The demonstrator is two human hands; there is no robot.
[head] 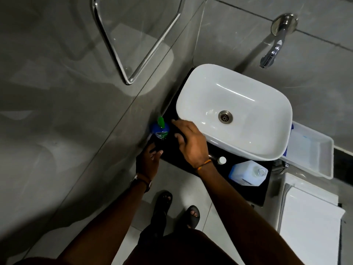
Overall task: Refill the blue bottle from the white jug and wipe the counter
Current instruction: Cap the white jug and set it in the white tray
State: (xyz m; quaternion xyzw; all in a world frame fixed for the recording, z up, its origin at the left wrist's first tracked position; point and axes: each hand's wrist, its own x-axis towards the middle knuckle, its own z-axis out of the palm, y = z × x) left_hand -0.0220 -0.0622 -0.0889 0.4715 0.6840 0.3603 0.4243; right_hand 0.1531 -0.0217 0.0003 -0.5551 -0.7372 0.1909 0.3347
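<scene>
Hands work the counter's (248,190) left corner: left hand (150,155) half-curled at the blue bottle's (161,131) base, right hand (189,142) flat and spread, apparently wiping, white jug (248,173) uncapped near the front edge.

Bare forearms; dark wristwatch (148,183) on left, orange thread band (203,164) on right; black sandals (177,209).

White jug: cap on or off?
Off. The white jug stands on the counter with its neck open, and a small white cap lies beside it.

Glossy white ceramic basin (235,109), shiny chrome tap (275,48), polished black counter (246,186)
</scene>
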